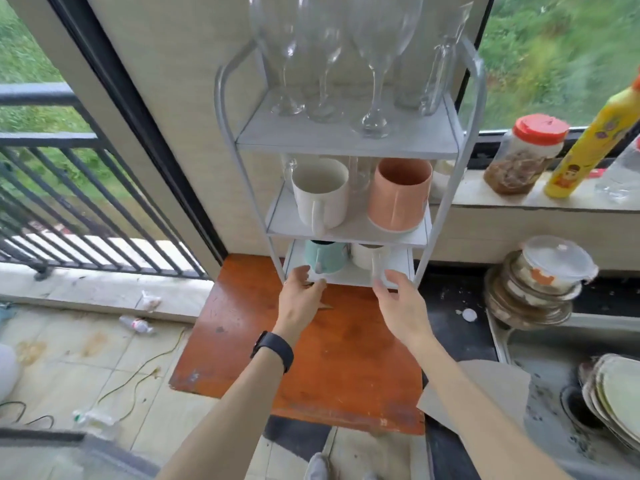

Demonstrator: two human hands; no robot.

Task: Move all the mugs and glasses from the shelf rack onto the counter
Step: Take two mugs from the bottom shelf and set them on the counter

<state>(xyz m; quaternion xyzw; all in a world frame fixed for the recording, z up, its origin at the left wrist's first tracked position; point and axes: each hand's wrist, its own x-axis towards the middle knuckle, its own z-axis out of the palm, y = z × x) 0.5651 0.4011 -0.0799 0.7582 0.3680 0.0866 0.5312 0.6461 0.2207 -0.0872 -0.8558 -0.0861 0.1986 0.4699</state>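
Both hands open and empty, left hand (302, 289) nearing the teal mug (325, 257), right hand (398, 299) the white mug (367, 256); best grip each body firmly before lifting clear of the shelf (346, 233) above

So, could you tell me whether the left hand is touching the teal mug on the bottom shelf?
Cannot tell. In the head view the left hand reaches the teal mug, and its fingers overlap the mug's lower edge, but motion blur hides any contact or gap.

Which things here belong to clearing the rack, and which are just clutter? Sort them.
Job: wine glasses on the top shelf; white mug and pink mug on the middle shelf; teal mug and second white mug on the bottom shelf.

Clutter: jar, yellow bottle, stacked bowls, plates.
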